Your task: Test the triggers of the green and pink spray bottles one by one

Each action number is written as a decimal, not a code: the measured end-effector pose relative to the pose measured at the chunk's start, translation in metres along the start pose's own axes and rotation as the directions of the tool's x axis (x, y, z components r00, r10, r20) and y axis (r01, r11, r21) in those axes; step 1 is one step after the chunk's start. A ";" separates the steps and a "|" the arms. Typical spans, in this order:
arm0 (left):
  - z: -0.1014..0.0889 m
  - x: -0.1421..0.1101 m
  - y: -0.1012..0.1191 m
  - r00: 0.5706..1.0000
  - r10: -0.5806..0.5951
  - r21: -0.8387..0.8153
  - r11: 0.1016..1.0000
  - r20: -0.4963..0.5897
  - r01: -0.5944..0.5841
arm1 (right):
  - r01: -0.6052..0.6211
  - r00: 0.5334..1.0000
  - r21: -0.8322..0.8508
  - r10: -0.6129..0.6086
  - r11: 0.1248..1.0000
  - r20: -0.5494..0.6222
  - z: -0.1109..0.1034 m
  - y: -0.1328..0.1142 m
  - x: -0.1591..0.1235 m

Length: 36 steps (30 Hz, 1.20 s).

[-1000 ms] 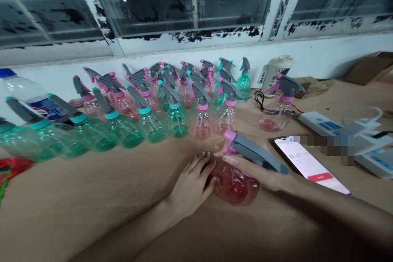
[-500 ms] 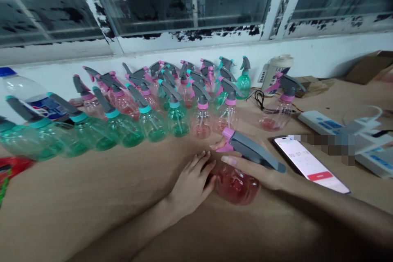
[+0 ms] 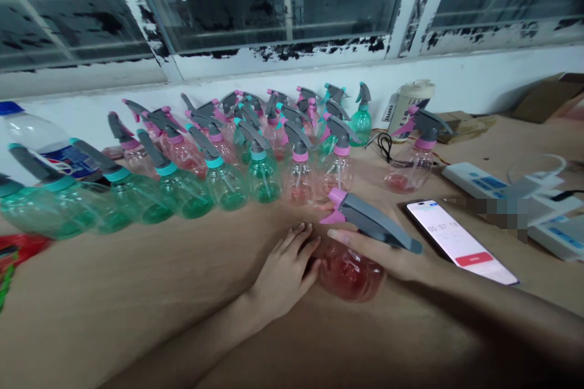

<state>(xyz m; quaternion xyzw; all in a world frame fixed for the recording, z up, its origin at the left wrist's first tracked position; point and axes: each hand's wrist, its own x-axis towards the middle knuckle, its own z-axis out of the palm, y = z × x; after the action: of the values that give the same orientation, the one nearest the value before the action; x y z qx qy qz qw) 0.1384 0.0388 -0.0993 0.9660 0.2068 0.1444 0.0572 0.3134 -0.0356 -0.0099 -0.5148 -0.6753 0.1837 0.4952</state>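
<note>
A pink see-through spray bottle (image 3: 349, 270) stands on the brown table (image 3: 137, 292) in front of me. Its grey trigger head (image 3: 371, 225) with a pink collar sits on top. My right hand (image 3: 383, 252) is wrapped round the trigger head and the bottle's neck from the right. My left hand (image 3: 285, 270) rests against the bottle's left side, fingers curved onto it.
Several finished green and pink spray bottles (image 3: 237, 152) stand in rows by the wall. One more pink bottle (image 3: 413, 152) stands apart at the right. A phone (image 3: 460, 242) with a timer lies right of my hands, beside white power strips (image 3: 497, 191). A large water bottle (image 3: 41, 140) lies far left.
The trigger head has turned slightly under my right hand. Both hands and the bottle stay in about the same place.
</note>
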 end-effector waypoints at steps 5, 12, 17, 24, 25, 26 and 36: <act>0.001 0.000 0.000 1.000 0.002 -0.004 1.000 -0.001 -0.002 | -0.034 0.999 0.105 0.030 0.994 0.044 0.002 0.003 -0.001; 0.000 0.000 0.000 1.000 0.019 0.000 1.000 -0.013 -0.019 | -0.024 0.999 0.005 0.024 1.000 0.046 0.004 0.012 -0.004; 0.000 0.000 -0.001 1.000 0.018 0.005 1.000 -0.016 -0.018 | -0.066 0.998 -0.010 0.066 0.998 0.021 0.004 0.017 -0.005; 0.001 0.000 -0.001 1.000 0.010 0.002 1.000 -0.014 -0.010 | -0.075 0.997 0.201 0.071 0.977 0.024 0.007 0.013 -0.003; 0.001 0.000 -0.001 1.000 0.011 0.002 1.000 -0.017 -0.011 | -0.058 0.998 0.178 0.060 0.982 -0.006 0.007 0.012 -0.003; 0.002 0.000 -0.001 1.000 0.013 0.004 1.000 -0.020 -0.013 | -0.040 0.999 0.149 0.045 0.988 -0.028 0.007 0.011 -0.003; 0.002 0.001 -0.001 1.000 0.018 0.001 1.000 -0.016 -0.018 | -0.036 0.996 0.047 0.039 0.998 -0.075 0.005 0.008 -0.003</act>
<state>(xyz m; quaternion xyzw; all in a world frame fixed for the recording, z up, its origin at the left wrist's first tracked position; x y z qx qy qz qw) 0.1392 0.0395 -0.1008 0.9666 0.1986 0.1524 0.0541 0.3131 -0.0336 -0.0199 -0.5227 -0.6418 0.1884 0.5286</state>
